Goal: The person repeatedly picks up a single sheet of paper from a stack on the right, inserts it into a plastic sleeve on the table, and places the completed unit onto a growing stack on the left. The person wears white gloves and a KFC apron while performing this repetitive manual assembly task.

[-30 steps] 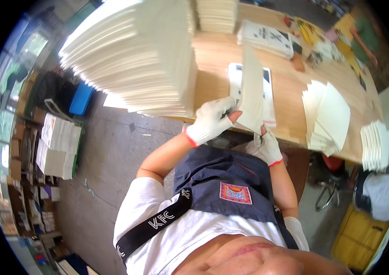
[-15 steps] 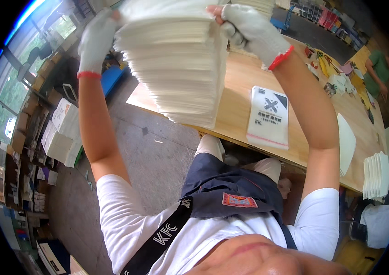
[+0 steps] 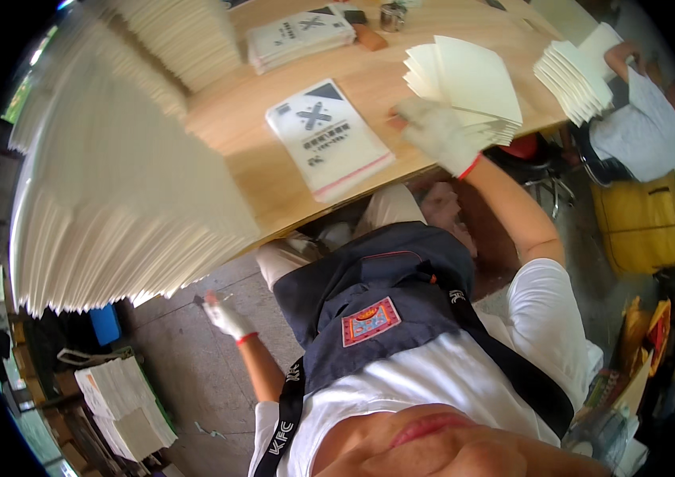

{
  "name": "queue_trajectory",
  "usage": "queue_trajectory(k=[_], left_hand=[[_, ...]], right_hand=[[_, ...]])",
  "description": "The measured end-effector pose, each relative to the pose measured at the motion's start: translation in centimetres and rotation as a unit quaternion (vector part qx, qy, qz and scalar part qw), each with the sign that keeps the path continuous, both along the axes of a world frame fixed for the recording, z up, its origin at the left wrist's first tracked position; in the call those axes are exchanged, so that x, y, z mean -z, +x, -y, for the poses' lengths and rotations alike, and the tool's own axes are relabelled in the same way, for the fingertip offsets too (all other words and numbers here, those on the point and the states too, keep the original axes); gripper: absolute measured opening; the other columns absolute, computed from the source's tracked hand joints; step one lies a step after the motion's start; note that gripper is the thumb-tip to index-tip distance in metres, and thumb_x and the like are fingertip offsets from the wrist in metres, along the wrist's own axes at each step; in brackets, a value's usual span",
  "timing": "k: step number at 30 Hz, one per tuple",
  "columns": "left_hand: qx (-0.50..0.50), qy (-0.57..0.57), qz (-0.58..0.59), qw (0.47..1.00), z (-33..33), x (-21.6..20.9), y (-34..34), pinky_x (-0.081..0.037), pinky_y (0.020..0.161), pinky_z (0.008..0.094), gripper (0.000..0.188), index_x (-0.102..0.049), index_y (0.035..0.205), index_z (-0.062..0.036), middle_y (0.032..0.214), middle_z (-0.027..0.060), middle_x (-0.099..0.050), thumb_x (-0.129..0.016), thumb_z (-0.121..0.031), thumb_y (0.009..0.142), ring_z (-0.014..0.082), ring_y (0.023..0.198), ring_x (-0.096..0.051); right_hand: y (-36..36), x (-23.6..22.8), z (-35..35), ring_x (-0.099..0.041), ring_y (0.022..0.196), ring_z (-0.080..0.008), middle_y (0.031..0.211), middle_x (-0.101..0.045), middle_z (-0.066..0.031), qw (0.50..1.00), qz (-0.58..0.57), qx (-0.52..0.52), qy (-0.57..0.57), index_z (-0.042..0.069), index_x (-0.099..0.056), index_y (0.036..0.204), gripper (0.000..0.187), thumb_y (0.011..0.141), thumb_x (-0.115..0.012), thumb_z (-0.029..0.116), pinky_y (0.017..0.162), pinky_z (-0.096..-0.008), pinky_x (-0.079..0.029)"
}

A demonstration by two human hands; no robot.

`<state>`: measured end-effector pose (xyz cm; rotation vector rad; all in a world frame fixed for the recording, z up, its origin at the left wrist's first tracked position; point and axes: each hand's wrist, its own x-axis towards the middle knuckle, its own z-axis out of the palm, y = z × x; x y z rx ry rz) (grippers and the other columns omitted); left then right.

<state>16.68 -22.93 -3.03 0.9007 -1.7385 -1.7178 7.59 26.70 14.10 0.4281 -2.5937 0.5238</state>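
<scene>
Right hand (image 3: 435, 133) in a white glove laid flat, fingers spread, on the fanned stack of cream paper sheets (image 3: 468, 83) at the table (image 3: 389, 75) edge, printed packet (image 3: 328, 137) seen just beside it, left hand (image 3: 224, 315) gloved, hung low below the table, empty, fingers loosely curled, tall paper stack (image 3: 115, 199) noted above it.

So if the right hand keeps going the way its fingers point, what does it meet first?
The right hand already rests at the edge of the fanned stack of cream sheets; its fingers seem to point left along the wooden table, so probably the printed packet, though depth is unclear.

The gloved right hand (image 3: 437, 133) reaches forward, fingers spread; the left hand (image 3: 224, 316) hangs low, seemingly loose.
</scene>
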Motion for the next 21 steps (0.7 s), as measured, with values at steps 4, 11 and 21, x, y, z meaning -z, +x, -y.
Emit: queue_trajectory(k=[4,11,21], left_hand=[[0.150,0.144,0.011,0.978,-8.2,5.5,1.9,-0.042,0.083,0.0270,0.034,-0.052,0.115,-0.0035,0.119,0.0106,-0.052,-0.045,-0.010,0.082,0.0183,0.103,-0.051],[0.311,-0.143,-0.014,0.940,-13.8,3.3,-2.6,-0.041,0.084,0.0268,0.024,-0.059,0.105,-0.0012,0.106,0.0081,-0.054,-0.053,-0.016,0.087,0.0154,0.096,-0.051],[0.433,-0.109,-0.029,0.894,-17.5,0.2,-3.2,-0.045,0.077,0.0248,0.023,-0.058,0.106,0.0007,0.094,0.0060,-0.059,-0.050,-0.012,0.089,0.0141,0.089,-0.054]], right_hand=[[0.5,3.0,-10.8,-0.056,0.084,-0.0260,0.089,-0.060,-0.0071,0.978,0.000,0.156,0.139,0.012,-0.058,0.093,0.020,0.080,-0.056,0.028,0.075,-0.0368,-0.043],[-0.5,6.1,-14.2,-0.056,0.084,-0.0232,0.088,-0.059,-0.0056,0.947,-0.054,0.195,0.251,0.013,-0.058,0.090,0.018,0.080,-0.056,0.028,0.073,-0.0349,-0.044],[6.3,4.5,-12.0,-0.056,0.077,-0.0234,0.076,-0.057,-0.0041,0.961,-0.176,0.163,0.136,0.011,-0.057,0.083,0.013,0.072,-0.062,0.015,0.070,-0.0365,-0.043]])
